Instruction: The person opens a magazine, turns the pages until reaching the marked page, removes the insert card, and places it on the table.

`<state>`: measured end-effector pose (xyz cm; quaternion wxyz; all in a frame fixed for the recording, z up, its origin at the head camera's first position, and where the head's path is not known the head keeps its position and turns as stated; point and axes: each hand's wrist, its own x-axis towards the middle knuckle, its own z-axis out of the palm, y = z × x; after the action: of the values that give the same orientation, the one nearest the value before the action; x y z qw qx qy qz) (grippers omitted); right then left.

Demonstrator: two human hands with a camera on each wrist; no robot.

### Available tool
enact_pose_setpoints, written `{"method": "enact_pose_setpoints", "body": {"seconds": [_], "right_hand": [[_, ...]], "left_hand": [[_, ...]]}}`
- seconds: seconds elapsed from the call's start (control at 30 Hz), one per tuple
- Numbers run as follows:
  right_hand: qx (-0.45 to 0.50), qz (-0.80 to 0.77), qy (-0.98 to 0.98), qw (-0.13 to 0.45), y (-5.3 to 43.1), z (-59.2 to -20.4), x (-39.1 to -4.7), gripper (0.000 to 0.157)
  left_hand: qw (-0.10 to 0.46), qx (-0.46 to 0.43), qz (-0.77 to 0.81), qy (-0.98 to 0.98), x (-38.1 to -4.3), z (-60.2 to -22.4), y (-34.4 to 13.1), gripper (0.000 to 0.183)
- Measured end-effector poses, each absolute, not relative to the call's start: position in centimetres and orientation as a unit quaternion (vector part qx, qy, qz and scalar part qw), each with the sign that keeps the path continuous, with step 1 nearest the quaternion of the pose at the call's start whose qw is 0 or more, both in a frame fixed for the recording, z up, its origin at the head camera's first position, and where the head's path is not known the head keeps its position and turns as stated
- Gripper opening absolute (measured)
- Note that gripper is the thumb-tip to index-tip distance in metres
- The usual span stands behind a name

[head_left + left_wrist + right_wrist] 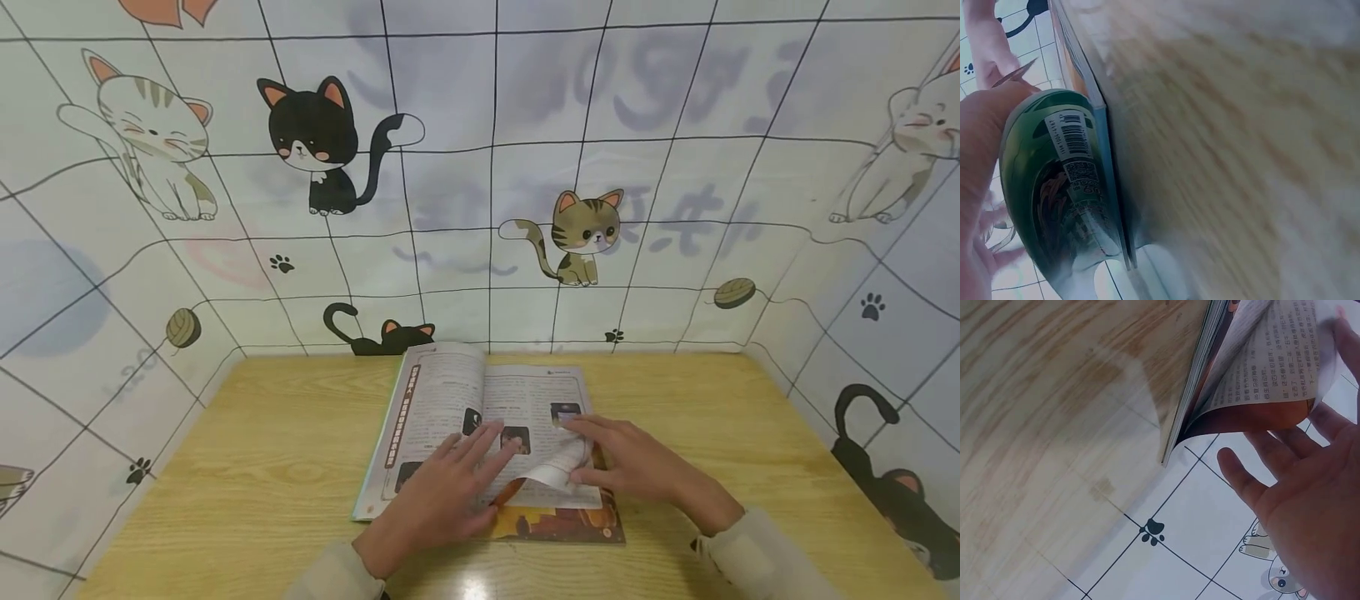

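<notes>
An open magazine [442, 392] lies on the table, its pages printed with text and small photos. My left hand [450, 492] rests across its lower middle with fingers spread and fairly straight. Its green back cover with a barcode [1069, 137] shows in the left wrist view, beside my left hand [985, 144]. At the lower right, my right hand [633, 462] holds a curled-up page [558, 467] between thumb and fingers. The right wrist view has that page [1279, 369] bent away from the stack, with my right hand [1310, 481] at its edge. An orange picture page [562, 523] shows beneath.
The wooden table [285, 442] extends on both sides of the magazine. Behind it and at the sides stands a white cloth backdrop [450, 192] with grid lines and cartoon cats.
</notes>
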<state>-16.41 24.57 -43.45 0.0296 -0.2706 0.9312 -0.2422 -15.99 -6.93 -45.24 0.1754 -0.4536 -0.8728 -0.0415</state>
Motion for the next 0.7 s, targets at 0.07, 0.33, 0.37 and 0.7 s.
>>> {"method": "enact_pose_setpoints", "body": {"seconds": [0.07,0.33,0.37,0.7], "right_hand": [[-0.269,-0.251,0.929,0.026,24.6,-43.5,-16.4,0.074],[-0.249,-0.268,0.930,0.031,24.6,-43.1,-16.1,0.049],[-0.247,-0.271,0.930,0.031,24.6,-43.1,-16.0,0.047],[-0.216,-0.252,0.943,0.000,25.7,-43.0,-16.1,0.056]], "left_hand": [[0.199,-0.491,-0.036,-0.848,-16.0,-45.2,-6.8,0.076],[0.250,-0.571,0.033,-0.781,-15.5,-45.0,-6.7,0.064],[0.248,-0.574,0.044,-0.780,-15.4,-44.9,-6.7,0.062],[0.254,-0.570,0.167,-0.764,-15.1,-44.6,-6.2,0.039]]}}
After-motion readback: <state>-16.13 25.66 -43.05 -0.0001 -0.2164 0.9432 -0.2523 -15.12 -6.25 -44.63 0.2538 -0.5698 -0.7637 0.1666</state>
